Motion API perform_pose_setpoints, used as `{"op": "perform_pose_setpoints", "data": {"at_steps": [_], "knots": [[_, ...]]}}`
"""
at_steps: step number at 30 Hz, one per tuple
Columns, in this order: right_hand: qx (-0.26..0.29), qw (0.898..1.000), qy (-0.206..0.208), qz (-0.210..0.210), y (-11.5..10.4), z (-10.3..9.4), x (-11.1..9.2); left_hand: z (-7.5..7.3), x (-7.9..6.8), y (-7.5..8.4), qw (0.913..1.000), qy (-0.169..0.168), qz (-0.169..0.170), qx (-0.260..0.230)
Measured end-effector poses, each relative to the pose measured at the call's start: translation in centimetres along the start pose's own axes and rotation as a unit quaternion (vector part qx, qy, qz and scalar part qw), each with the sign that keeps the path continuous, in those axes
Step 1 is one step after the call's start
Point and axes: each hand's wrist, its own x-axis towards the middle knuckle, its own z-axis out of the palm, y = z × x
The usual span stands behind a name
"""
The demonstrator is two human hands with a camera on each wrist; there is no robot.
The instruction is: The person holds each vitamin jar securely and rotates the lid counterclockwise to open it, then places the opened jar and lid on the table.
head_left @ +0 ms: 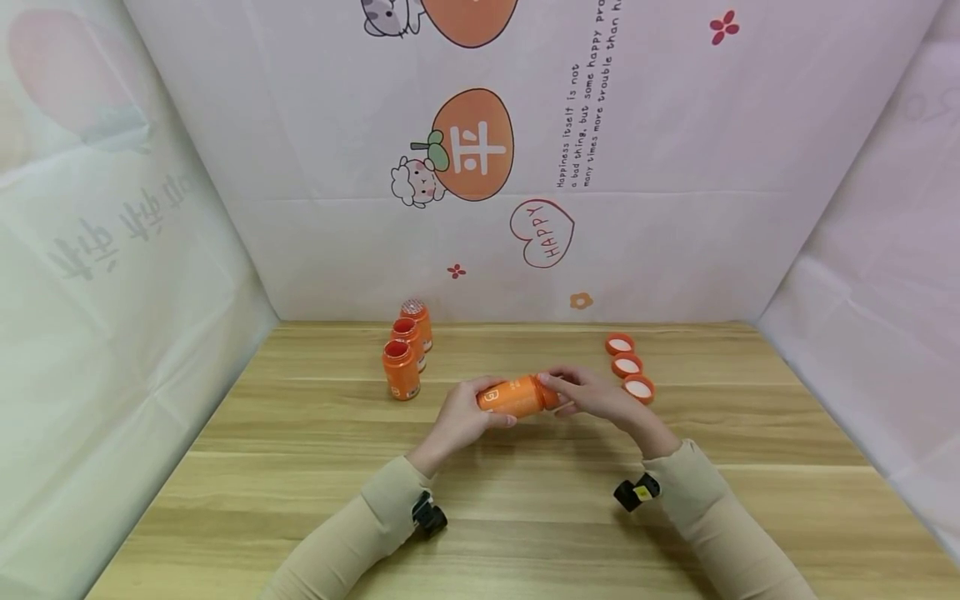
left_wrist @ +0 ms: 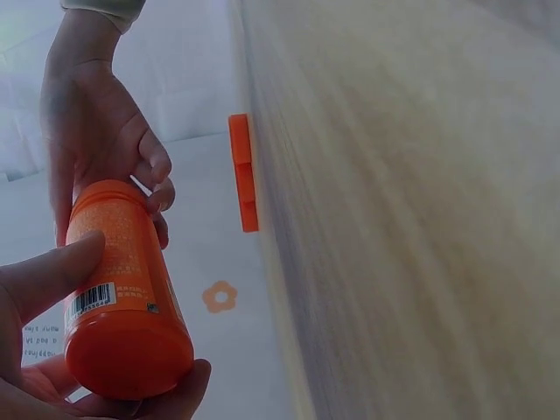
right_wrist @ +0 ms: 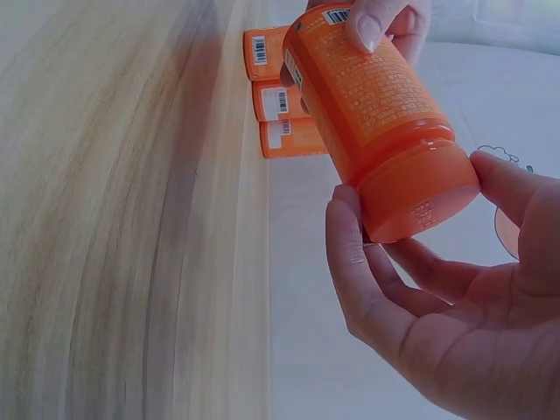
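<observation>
Above the middle of the table, an orange bottle (head_left: pixel 510 398) with a printed label lies tilted on its side between both hands. The left hand (head_left: pixel 463 417) grips its body near the base, thumb across the label, as the left wrist view shows. At the other end sits the bottle's orange cap (right_wrist: pixel 420 191). Fingers and thumb of the right hand (head_left: pixel 592 393) pinch that cap's rim from both sides in the right wrist view. The cap is on the bottle's neck; how tightly cannot be told.
At the back left stand three orange bottles (head_left: pixel 402 371) in a row; the nearer two have open mouths, the farthest a silvery top. Three orange caps (head_left: pixel 638 388) with white insides lie at the back right of the wooden table (head_left: pixel 315 467). A printed white cloth (head_left: pixel 660 233) hangs behind.
</observation>
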Motion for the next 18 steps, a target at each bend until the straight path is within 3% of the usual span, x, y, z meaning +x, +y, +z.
{"op": "perform_pose_setpoints", "data": {"at_steps": [18], "knots": [[-0.017,0.998,-0.006,-0.060,-0.13,-0.39,-0.43,-0.34,-0.04,-0.14,1.0000,-0.004,-0.007,0.001]]}}
